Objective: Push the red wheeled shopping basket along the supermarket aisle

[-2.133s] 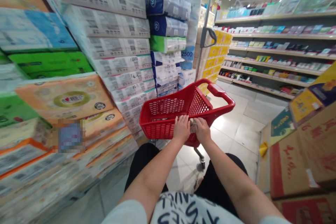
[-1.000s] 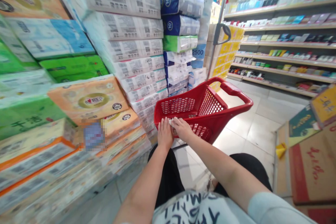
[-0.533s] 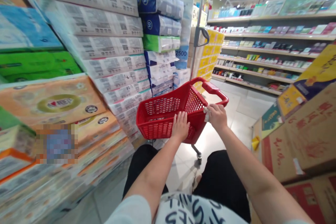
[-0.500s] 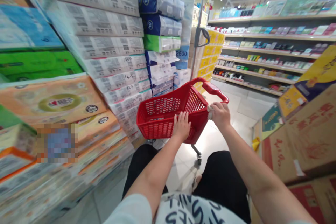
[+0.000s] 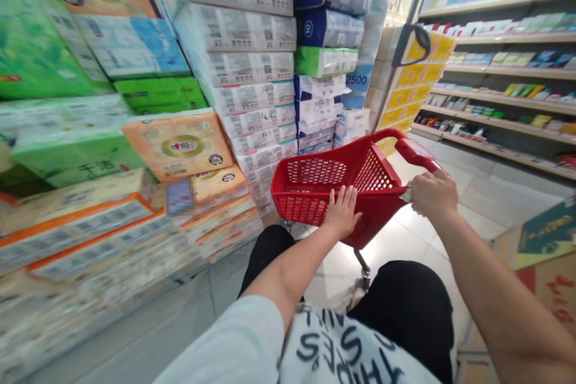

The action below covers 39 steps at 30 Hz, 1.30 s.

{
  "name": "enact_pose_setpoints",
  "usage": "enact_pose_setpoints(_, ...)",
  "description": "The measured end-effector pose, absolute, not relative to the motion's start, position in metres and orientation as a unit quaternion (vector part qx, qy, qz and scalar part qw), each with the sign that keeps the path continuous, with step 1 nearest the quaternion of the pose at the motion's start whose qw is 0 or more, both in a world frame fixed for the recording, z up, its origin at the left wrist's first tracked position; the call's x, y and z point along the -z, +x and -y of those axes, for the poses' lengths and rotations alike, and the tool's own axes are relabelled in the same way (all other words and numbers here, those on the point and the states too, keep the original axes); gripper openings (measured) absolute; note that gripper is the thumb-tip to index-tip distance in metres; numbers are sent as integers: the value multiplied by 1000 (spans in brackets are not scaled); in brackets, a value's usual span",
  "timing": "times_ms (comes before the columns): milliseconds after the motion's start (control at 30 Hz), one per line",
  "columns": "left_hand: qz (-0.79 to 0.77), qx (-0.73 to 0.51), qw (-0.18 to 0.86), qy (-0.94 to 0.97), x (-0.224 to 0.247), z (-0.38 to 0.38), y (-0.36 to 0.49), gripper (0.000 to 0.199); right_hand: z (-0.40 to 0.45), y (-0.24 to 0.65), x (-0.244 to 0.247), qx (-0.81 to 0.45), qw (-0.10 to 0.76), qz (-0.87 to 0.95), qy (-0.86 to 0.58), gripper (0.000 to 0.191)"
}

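A red plastic shopping cart point(image 5: 310, 207) with perforated basket walls stands in front of my knees. My left hand point(image 5: 342, 213) lies on its near side, fingers stretched out over the rim. My right hand point(image 5: 434, 195) is closed at the handle end, by the basket's right corner. A crumpled whitish cloth or tissue point(image 5: 407, 194) pokes out from under its fingers, mostly hidden by them. The cart's red handle point(image 5: 416, 153) rises just behind that hand. The visible inside of the basket shows no goods.
Stacked tissue packs point(image 5: 180, 147) line the left, with tall white wrapped packs point(image 5: 252, 66) behind. A metal pole with a dark looped grip point(image 5: 416, 45) stands beyond the cart. Cardboard boxes point(image 5: 551, 276) are at right, stocked shelves point(image 5: 495, 69) farther back. Tiled floor point(image 5: 472, 222) shows between.
The view has turned left, so the cart and shelves sit farther right. My right hand has shifted round toward the handle's end; my left hand stays on the basket's side.
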<state>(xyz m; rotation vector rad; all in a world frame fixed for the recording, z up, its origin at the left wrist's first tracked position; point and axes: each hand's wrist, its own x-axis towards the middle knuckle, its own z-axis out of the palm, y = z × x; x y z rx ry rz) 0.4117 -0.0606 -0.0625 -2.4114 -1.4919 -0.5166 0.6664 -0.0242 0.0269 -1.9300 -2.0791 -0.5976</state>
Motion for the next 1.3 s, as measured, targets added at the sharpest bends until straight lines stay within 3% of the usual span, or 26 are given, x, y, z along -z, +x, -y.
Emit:
enact_pose_setpoints(333, 498, 139, 119, -847, 47, 28, 426, 64, 49, 665, -38, 222, 63, 684, -692, 13)
enact_pose_setpoints(633, 506, 119, 76, -851, 39, -4, 452, 51, 54, 657, -47, 237, 113, 640, -722, 15)
enact_pose_setpoints(1000, 507, 76, 54, -857, 26, -29, 464, 63, 52, 655, -37, 274, 156, 618, -720, 20)
enact_pose_setpoints(1300, 482, 69, 40, -872, 24, -37, 476, 59, 64, 653, -41, 257, 158, 601, -740, 20)
